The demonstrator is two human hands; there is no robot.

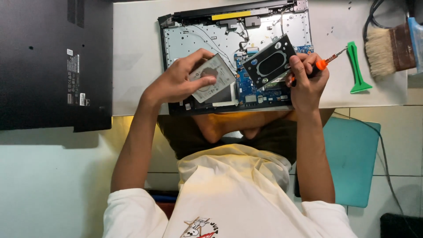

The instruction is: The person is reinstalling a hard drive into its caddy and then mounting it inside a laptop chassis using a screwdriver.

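2 hands [176,83], flat metal drive [213,77], black rectangular bracket [269,61], orange-tipped screwdriver [324,63]

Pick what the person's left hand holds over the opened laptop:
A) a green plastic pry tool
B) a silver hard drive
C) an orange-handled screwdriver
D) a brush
B: the left hand grips the flat silver hard drive, while the right hand holds the orange-handled screwdriver and a black bracket.

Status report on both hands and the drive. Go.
Left hand holds silver hard drive over opened laptop. Right hand grips black bracket and orange screwdriver. Nothing blocking.
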